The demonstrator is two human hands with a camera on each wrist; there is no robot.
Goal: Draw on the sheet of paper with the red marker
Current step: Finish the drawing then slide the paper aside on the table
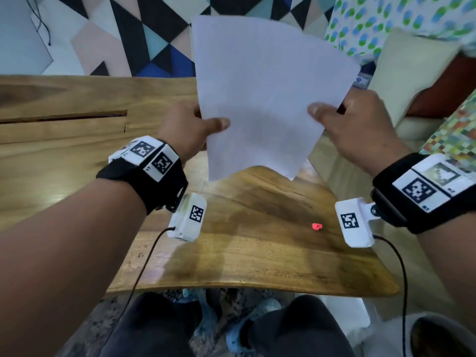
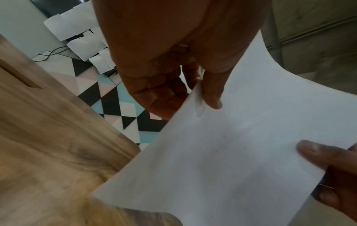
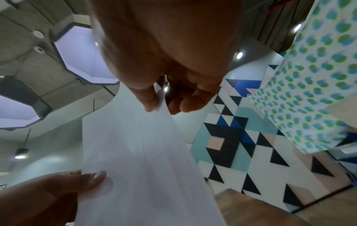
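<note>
A blank white sheet of paper [image 1: 265, 86] is held up in the air over the wooden table [image 1: 257, 253], its top leaning away from me. My left hand [image 1: 201, 124] pinches its left edge, thumb on the front and fingers behind. My right hand [image 1: 332, 117] pinches the right edge the same way. The wrist views show the same pinch by the left hand [image 2: 191, 97] and the right hand [image 3: 168, 105] on the paper [image 2: 241, 152] [image 3: 135, 152]. A small red piece [image 1: 316, 226], perhaps a cap, lies on the table near the right wrist. No marker body is plainly visible.
The table has a long slot [image 1: 64, 115] at the left and a rounded front edge [image 1: 257, 288]. Beyond it is a floor of coloured triangles [image 1: 144, 42]. A cream cushion [image 1: 407, 70] and patterned fabric [image 1: 386, 24] stand at the right. My legs and shoes [image 1: 247, 328] are below.
</note>
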